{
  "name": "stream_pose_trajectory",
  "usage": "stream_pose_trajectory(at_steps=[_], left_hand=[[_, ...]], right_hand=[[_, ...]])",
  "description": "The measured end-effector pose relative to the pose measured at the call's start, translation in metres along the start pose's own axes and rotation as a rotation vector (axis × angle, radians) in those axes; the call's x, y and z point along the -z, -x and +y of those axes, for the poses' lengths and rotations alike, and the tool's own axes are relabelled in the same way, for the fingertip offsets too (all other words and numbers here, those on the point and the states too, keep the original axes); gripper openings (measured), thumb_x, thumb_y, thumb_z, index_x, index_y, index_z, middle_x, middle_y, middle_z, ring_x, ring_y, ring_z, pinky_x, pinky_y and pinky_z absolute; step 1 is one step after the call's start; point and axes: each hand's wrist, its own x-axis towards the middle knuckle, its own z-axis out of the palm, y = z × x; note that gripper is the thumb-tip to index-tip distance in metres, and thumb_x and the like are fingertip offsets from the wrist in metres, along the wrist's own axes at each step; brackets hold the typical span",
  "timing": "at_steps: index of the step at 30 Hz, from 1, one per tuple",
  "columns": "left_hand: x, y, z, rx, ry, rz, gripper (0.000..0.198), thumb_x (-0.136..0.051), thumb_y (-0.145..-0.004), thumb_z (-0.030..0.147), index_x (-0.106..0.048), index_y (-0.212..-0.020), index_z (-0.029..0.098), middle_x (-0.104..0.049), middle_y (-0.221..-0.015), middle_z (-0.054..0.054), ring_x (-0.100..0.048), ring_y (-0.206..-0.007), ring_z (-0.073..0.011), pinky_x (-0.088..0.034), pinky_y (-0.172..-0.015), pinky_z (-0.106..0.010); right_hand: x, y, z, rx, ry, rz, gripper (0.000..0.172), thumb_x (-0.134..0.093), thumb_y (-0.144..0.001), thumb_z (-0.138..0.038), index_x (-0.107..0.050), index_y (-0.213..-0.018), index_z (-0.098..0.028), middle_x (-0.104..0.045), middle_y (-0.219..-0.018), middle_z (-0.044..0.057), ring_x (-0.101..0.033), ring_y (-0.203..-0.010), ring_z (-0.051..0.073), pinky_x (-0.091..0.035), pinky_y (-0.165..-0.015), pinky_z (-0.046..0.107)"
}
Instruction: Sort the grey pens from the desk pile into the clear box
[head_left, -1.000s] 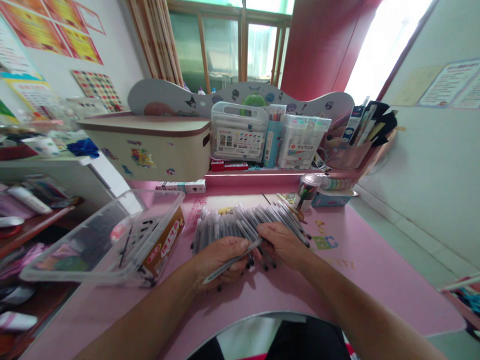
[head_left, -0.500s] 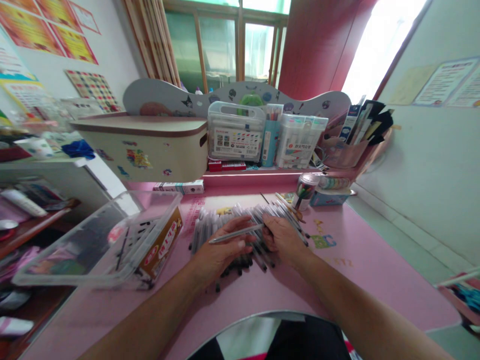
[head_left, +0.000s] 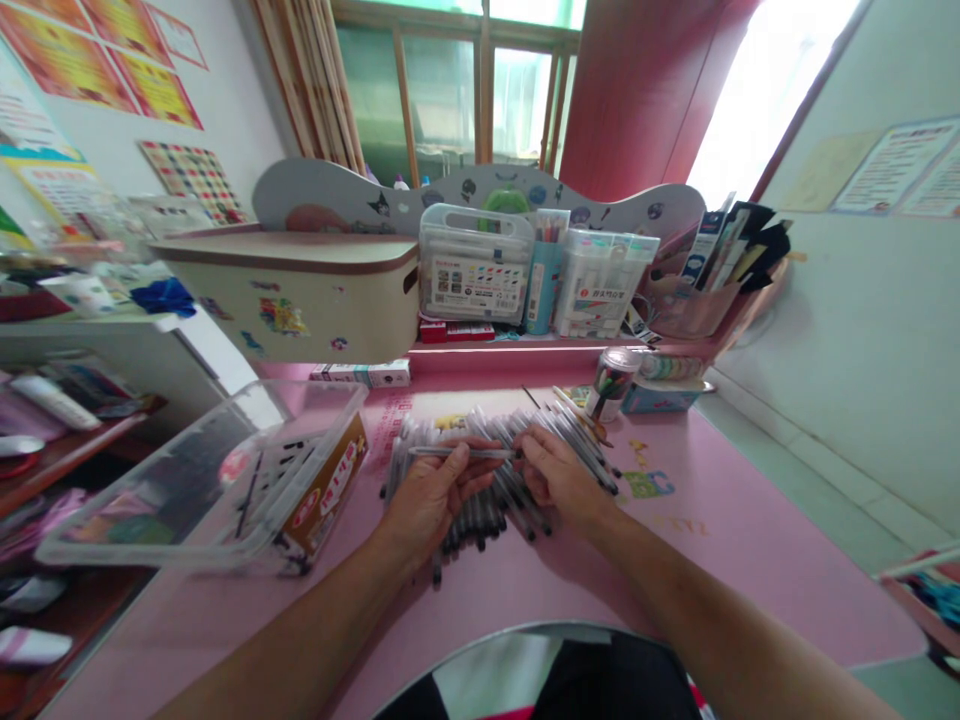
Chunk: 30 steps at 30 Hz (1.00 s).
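A clear, slim pen point(head_left: 480, 453) lies level across my left hand point(head_left: 435, 490), pinched between its thumb and fingers. At the pen's right end, my right hand point(head_left: 559, 475) has its fingertips closed around the dark tip; whether it grips a cap there is too small to make out. Below both hands spreads a pile of similar clear pens point(head_left: 476, 525), most with black ends pointing toward me. My hands and wrists hide part of this pile.
Left of the pile stands a clear plastic bin point(head_left: 187, 555), with a brown box point(head_left: 326, 490) inside. A jar of pens point(head_left: 611, 385) and a blue box point(head_left: 660, 395) are at the back right. Behind, a shelf carries a lidded storage box point(head_left: 300, 300) and marker cases point(head_left: 476, 270).
The pen has turned from slanted to nearly level. My left thumb now presses on it from above, and my right fingertips have come to its right end.
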Motion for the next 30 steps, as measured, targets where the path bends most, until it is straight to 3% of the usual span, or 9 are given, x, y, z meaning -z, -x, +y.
stream_pose_trajectory(at_steps=[4,8,11,15,19,21,26,30], left_hand=[[0.0007,0.0002,0.0003,-0.012,-0.013,-0.001,0.028,-0.076,-0.077,0.038,-0.074,-0.090,0.014,-0.076,-0.102,-0.011,-0.072,-0.093,-0.0205,-0.057,-0.075,-0.025],[0.0026,0.0000,-0.0004,-0.021,-0.015,0.004,0.028,-0.075,-0.078,0.038,-0.074,-0.091,0.014,-0.076,-0.104,-0.012,-0.072,-0.094,-0.0210,-0.056,-0.075,-0.025],[0.0025,0.0001,-0.0003,-0.015,-0.017,0.000,0.028,-0.076,-0.078,0.039,-0.074,-0.091,0.014,-0.077,-0.099,-0.011,-0.072,-0.091,-0.0203,-0.057,-0.074,-0.025],[0.0004,0.0011,0.0008,-0.019,-0.033,-0.009,0.028,-0.076,-0.077,0.039,-0.075,-0.089,0.014,-0.077,-0.100,-0.011,-0.072,-0.090,-0.0203,-0.057,-0.073,-0.024],[0.0005,0.0018,0.0017,-0.025,-0.032,0.000,0.029,-0.076,-0.077,0.039,-0.075,-0.091,0.013,-0.076,-0.099,-0.011,-0.072,-0.089,-0.0192,-0.057,-0.074,-0.024],[0.0015,0.0016,0.0014,-0.033,-0.029,-0.001,0.028,-0.075,-0.078,0.038,-0.075,-0.091,0.013,-0.076,-0.100,-0.011,-0.072,-0.088,-0.0185,-0.056,-0.074,-0.024],[0.0021,0.0012,0.0011,-0.036,-0.038,-0.001,0.026,-0.073,-0.080,0.036,-0.074,-0.091,0.013,-0.076,-0.101,-0.012,-0.072,-0.090,-0.0198,-0.057,-0.074,-0.024],[0.0010,0.0018,0.0024,-0.046,-0.028,0.007,0.026,-0.074,-0.080,0.036,-0.074,-0.090,0.013,-0.077,-0.100,-0.012,-0.072,-0.089,-0.0200,-0.057,-0.074,-0.025]], right_hand=[[0.0025,-0.0003,0.0044,0.042,0.182,0.003,0.046,-0.048,-0.091,-0.056,-0.047,-0.063,-0.019,-0.039,-0.053,-0.005,-0.031,-0.043,0.007,-0.019,-0.038,0.021],[0.0012,0.0015,0.0038,0.096,0.081,-0.019,0.022,-0.063,-0.082,-0.040,-0.052,-0.082,-0.021,-0.040,-0.059,-0.008,-0.029,-0.043,0.007,-0.019,-0.038,0.020],[0.0006,0.0015,0.0031,0.045,-0.002,-0.039,0.022,-0.062,-0.082,-0.041,-0.052,-0.090,-0.022,-0.042,-0.061,-0.008,-0.026,-0.041,0.006,-0.017,-0.037,0.020],[0.0014,0.0002,0.0051,0.038,0.120,-0.037,0.042,-0.049,-0.090,-0.053,-0.045,-0.065,-0.020,-0.037,-0.054,-0.006,-0.029,-0.042,0.007,-0.018,-0.037,0.021],[-0.0007,0.0025,0.0016,0.093,0.041,-0.028,0.029,-0.065,-0.082,-0.046,-0.050,-0.083,-0.021,-0.038,-0.057,-0.009,-0.025,-0.041,0.006,-0.018,-0.037,0.020],[-0.0019,0.0036,-0.0006,0.078,-0.009,-0.028,0.032,-0.066,-0.080,-0.048,-0.050,-0.090,-0.022,-0.041,-0.060,-0.009,-0.025,-0.041,0.006,-0.018,-0.037,0.019],[-0.0008,0.0029,0.0019,0.025,0.092,-0.035,0.044,-0.051,-0.088,-0.058,-0.046,-0.067,-0.020,-0.039,-0.054,-0.006,-0.029,-0.042,0.006,-0.018,-0.037,0.020],[-0.0015,0.0036,0.0006,0.065,0.009,-0.030,0.031,-0.067,-0.078,-0.047,-0.050,-0.084,-0.022,-0.040,-0.058,-0.009,-0.026,-0.041,0.005,-0.019,-0.036,0.019]])
